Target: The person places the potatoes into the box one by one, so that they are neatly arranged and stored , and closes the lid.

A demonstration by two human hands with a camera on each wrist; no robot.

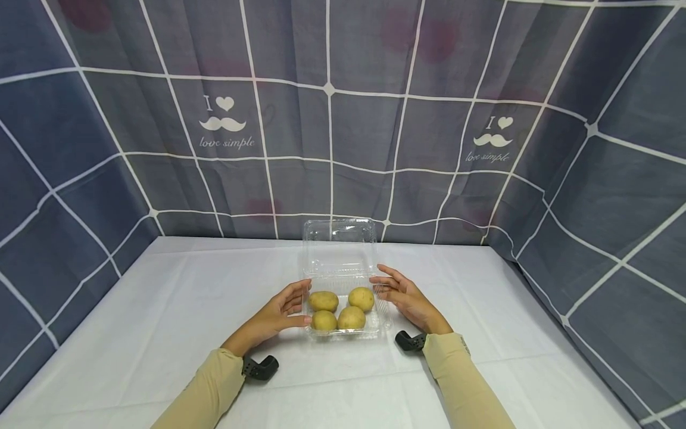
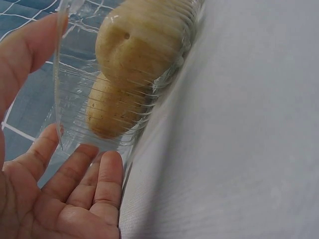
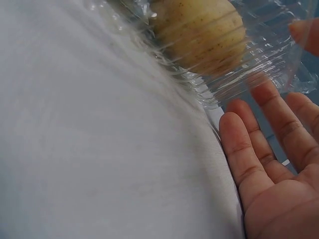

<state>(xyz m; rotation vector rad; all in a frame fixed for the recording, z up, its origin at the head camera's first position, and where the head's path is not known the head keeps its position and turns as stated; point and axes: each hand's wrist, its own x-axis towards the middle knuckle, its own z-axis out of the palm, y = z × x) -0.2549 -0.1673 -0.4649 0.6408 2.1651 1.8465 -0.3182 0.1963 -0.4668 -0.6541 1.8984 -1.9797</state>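
Note:
A clear plastic clamshell box sits on the white cloth with its lid raised at the back. Several yellow potatoes lie inside. My left hand is at the box's left side, thumb near the front corner and fingertips along the wall. In the left wrist view, two potatoes show through the ribbed wall, with relaxed fingers beside it. At the right side is my right hand, its fingers loosely extended against the wall. The right wrist view shows one potato behind the plastic.
White cloth covers the table. A dark grid-patterned curtain hangs behind it and along both sides. Each wrist wears a black camera mount, the left one and the right one, just above the cloth.

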